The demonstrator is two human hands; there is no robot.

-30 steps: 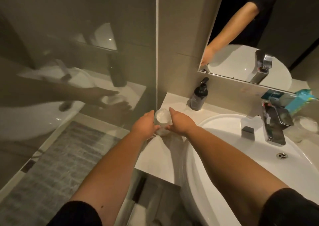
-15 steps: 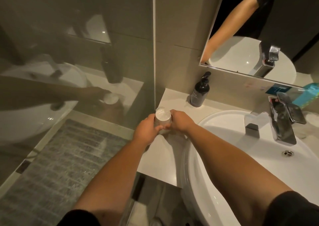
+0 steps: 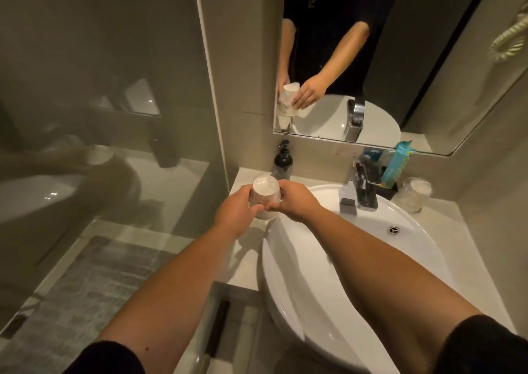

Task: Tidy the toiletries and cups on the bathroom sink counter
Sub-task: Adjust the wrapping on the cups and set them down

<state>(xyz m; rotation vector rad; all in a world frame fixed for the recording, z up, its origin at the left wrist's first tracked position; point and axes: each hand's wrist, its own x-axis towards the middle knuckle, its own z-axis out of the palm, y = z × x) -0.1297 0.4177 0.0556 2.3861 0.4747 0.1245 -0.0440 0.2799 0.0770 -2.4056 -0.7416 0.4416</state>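
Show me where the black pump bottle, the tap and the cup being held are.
black pump bottle (image 3: 283, 162): head view, on its dark body.
tap (image 3: 364, 186): head view, on its metal column.
cup (image 3: 264, 192): head view, on its wall between both hands.

Two clear wrapped cups, one held (image 3: 264, 195), one on the counter (image 3: 414, 193); one dark pump bottle (image 3: 282, 161); one chrome tap (image 3: 363, 186); one white oval basin (image 3: 343, 273); two bare hands, left (image 3: 235, 212), right (image 3: 295, 201).
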